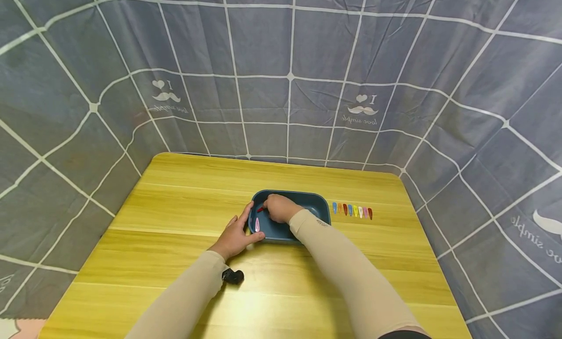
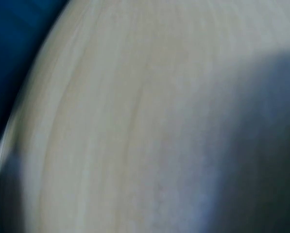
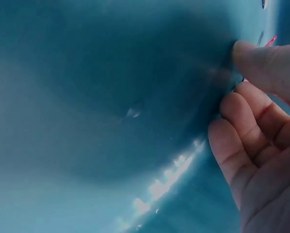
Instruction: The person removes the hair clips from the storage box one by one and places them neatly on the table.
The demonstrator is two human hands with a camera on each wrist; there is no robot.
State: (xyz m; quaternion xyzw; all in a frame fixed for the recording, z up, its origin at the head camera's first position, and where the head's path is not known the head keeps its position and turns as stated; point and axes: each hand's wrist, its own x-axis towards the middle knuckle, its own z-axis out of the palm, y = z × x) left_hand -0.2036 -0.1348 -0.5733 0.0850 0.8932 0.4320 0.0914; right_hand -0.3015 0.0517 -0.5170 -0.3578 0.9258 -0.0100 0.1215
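A dark blue tray [image 1: 311,198] stands on the wooden table. My right hand [image 1: 281,208] reaches inside it and pinches a red hair clip [image 1: 261,209] near the tray's left end. In the right wrist view the thumb and fingertips hide most of that red clip [image 3: 271,41]. A pink hair clip [image 1: 257,225] lies on the tray floor at the left. My left hand [image 1: 236,237] touches the tray's front left corner from outside, fingers along the left side and thumb at the front rim. The left wrist view is blurred, showing the table and a dark blue tray edge [image 2: 18,53].
Right of the tray, several hair clips [image 1: 355,210] in different colours lie in a row on the table [image 1: 175,222]. A small black object [image 1: 232,276] sits at the left wrist. A grey checked curtain [image 1: 263,100] surrounds the table's back and sides.
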